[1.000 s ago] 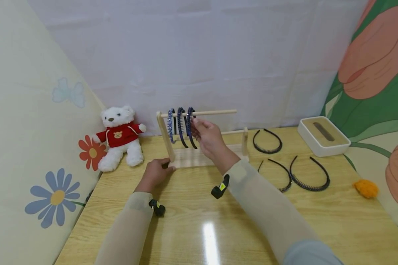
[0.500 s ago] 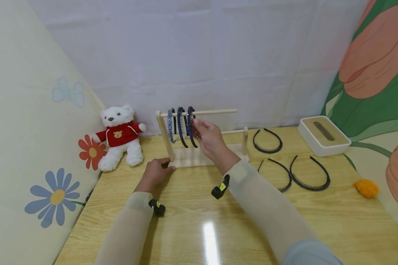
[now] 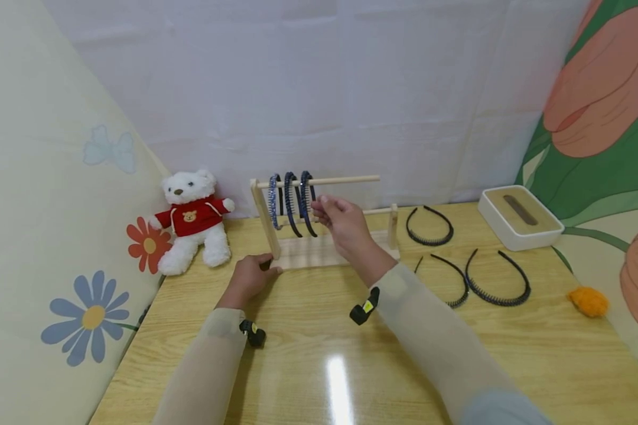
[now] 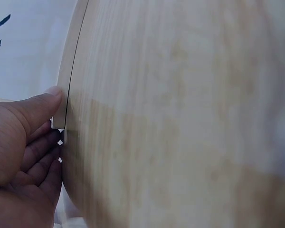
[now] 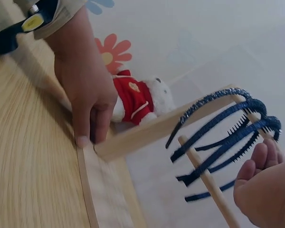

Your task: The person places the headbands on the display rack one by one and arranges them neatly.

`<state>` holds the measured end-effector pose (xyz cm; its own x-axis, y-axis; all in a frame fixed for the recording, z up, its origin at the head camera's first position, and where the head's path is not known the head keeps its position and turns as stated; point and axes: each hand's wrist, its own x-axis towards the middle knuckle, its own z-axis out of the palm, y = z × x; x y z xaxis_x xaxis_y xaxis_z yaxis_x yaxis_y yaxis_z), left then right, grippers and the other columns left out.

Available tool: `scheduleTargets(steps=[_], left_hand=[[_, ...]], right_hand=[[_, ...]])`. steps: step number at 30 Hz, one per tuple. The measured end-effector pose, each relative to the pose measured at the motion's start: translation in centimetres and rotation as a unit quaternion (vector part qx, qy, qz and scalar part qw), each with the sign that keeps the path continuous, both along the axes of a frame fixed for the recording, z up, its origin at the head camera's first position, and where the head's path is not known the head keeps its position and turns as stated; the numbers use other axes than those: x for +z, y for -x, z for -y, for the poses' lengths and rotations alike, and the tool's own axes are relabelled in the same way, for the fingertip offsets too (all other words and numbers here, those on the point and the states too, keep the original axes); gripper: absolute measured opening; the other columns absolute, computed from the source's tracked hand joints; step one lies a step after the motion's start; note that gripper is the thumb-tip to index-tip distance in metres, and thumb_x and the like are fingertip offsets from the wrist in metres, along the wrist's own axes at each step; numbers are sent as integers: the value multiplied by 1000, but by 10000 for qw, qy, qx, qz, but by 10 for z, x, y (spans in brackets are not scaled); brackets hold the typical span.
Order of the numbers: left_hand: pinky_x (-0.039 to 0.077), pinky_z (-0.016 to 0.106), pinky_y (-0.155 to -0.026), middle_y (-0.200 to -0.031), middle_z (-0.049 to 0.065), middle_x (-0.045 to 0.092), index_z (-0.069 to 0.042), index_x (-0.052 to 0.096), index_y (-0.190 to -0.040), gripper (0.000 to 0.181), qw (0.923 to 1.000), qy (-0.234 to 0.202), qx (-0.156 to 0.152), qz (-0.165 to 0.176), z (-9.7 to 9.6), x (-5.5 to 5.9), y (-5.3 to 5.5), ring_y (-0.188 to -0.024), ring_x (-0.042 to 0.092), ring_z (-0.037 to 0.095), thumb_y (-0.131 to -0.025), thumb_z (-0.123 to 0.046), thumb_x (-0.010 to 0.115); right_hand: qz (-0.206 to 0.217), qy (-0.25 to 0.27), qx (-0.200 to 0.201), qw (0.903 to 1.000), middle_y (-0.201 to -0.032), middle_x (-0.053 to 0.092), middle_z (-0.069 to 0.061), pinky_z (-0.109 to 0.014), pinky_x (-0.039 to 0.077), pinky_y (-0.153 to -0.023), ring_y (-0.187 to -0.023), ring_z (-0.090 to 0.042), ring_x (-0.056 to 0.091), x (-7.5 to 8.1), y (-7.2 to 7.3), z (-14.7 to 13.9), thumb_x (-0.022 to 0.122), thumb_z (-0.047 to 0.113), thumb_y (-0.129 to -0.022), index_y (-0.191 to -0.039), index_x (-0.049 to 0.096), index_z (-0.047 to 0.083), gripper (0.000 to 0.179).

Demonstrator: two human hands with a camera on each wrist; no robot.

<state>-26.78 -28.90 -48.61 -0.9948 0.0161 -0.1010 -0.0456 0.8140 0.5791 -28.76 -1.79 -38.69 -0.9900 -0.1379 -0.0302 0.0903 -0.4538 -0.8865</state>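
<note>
- Grip report from my remote seat: my left hand (image 3: pixel 250 277) presses curled fingers (image 5: pixel 85 118) against the near-left corner of the pale wooden headband stand (image 3: pixel 324 251), pinching its base edge to the light wood-grain tabletop (image 3: pixel 324 366).
- Right hand (image 3: pixel 345 227) hangs just beside the third dark blue glittery headband (image 3: pixel 306 203), fingers loosely bent and clamped on nothing; in the right wrist view its fingertips (image 5: pixel 256 164) stand apart from the band's ends.
- Three blue headbands straddle the round wooden dowel (image 3: pixel 340 179) at its left end, side by side, leaving the right stretch of the rail bare.
- Three black toothed plastic headbands (image 3: pixel 497 280) lie flat on the tabletop to the right of the stand.
- Judgement: to do this well I should keep the base pinned, draw the right hand clear without brushing the hung band, and space any further band beside the third.
- White teddy bear in a red hoodie (image 3: pixel 191 221) sits left of the stand.
</note>
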Motion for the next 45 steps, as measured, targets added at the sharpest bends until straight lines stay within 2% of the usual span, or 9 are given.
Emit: scheduleTargets(steps=[5,9,13,17,26,35,39,41,45], left_hand=[[43,61,-124,-157,23,60,-8,63,-154,53,9999,-39,-82,-103,-3,-2,1,-151,50,45,-107,-28,74],[41,61,-125,-159,23,59,-7,62,-155,53,9999,-41,-69,-86,-3,1,2,-153,48,45,-108,-28,73],[41,61,-126,-161,23,56,-6,59,-157,55,10000,-31,-27,-13,-1,3,1,-155,45,46,-108,-29,72],[41,61,-125,-160,24,56,-5,59,-157,56,10000,-9,-91,5,-1,1,1,-154,46,47,-108,-29,72],[43,61,-124,-155,26,60,-4,63,-154,54,9998,49,-169,-125,1,0,0,-150,51,48,-107,-28,73],[42,63,-124,-157,27,59,-5,61,-155,55,9997,159,-197,-19,2,-2,1,-150,50,50,-108,-30,72],[43,63,-123,-155,26,60,-6,62,-154,54,9996,215,-165,38,3,-7,-3,-149,51,49,-107,-30,74],[43,63,-123,-155,26,60,-5,63,-154,53,9997,177,-147,1,3,-7,-4,-149,51,49,-107,-29,74],[43,63,-123,-155,27,60,-5,63,-153,53,9997,121,-180,-144,3,-2,-1,-150,50,49,-107,-29,73]], right_hand=[[-383,-1101,304,9927,-132,74,-14,-36,59,-107,-123,-28,69,-16,-18,-55,62,19,-113,-141,68,2,33],[-1007,-2403,812,9620,-141,71,-16,-38,59,-109,-129,-31,67,-32,-37,-111,67,22,-111,-145,66,8,37],[-1716,-3706,958,9078,-136,75,-13,-45,59,-107,-126,-32,70,-48,-57,-165,75,21,-106,-142,70,7,38],[-2166,-4829,1068,8417,-134,76,-11,-59,55,-109,-124,-39,69,-65,-75,-222,81,20,-101,-135,76,9,36],[-2998,-6202,863,7197,-126,79,-8,-54,59,-100,-117,-35,72,-93,-96,-290,96,14,-84,-121,83,15,40],[-3459,-6685,1479,6416,-122,78,-7,-59,55,-106,-118,-35,69,-97,-85,-288,91,7,-87,-101,86,16,18],[-3780,-6474,1734,6387,-117,78,-3,-51,58,-100,-112,-30,69,-101,-85,-275,89,8,-89,-97,86,19,15],[-3772,-6238,1879,6582,-115,78,0,-45,60,-96,-109,-24,69,-101,-88,-265,88,10,-91,-101,86,20,14],[-3370,-5704,2241,7147,-110,75,9,-33,61,-90,-104,-10,68,-93,-97,-243,83,15,-98,-106,83,22,11]])
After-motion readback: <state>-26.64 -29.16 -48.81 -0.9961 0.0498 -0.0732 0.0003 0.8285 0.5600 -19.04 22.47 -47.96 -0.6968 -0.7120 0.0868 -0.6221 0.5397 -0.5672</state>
